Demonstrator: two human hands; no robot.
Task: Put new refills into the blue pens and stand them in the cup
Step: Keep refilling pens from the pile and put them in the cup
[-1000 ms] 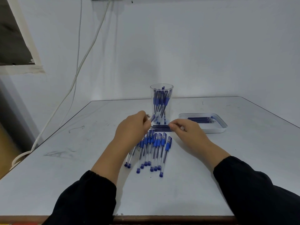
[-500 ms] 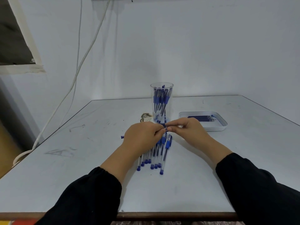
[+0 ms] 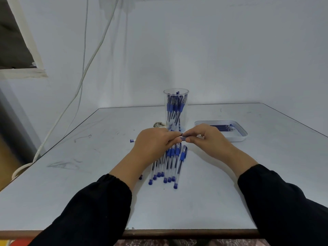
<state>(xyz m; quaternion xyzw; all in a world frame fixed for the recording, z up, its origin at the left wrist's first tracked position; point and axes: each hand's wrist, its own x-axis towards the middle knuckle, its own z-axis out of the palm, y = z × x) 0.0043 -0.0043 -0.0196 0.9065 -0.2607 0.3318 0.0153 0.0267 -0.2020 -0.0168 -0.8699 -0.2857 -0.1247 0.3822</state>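
Note:
My left hand (image 3: 154, 142) and my right hand (image 3: 207, 137) meet at the table's middle, both pinched on one blue pen (image 3: 182, 138) held sideways; its blue end cap (image 3: 131, 140) sticks out left of my left hand. Below the hands lies a row of several blue pens (image 3: 170, 166) with clear barrels. Behind the hands stands a clear cup (image 3: 175, 109) holding several blue pens upright. A white tray (image 3: 237, 137) at the right holds several dark blue refills (image 3: 221, 127).
A small scrap of torn wrapper (image 3: 158, 124) lies left of the cup. White cables (image 3: 85, 71) hang down the wall at the left and run past the table's left edge. The table's front edge (image 3: 177, 233) is close to my sleeves.
Both hands pulled back from near the cup's base toward me and came together over the pen row, holding one pen between them. The hands rose slightly.

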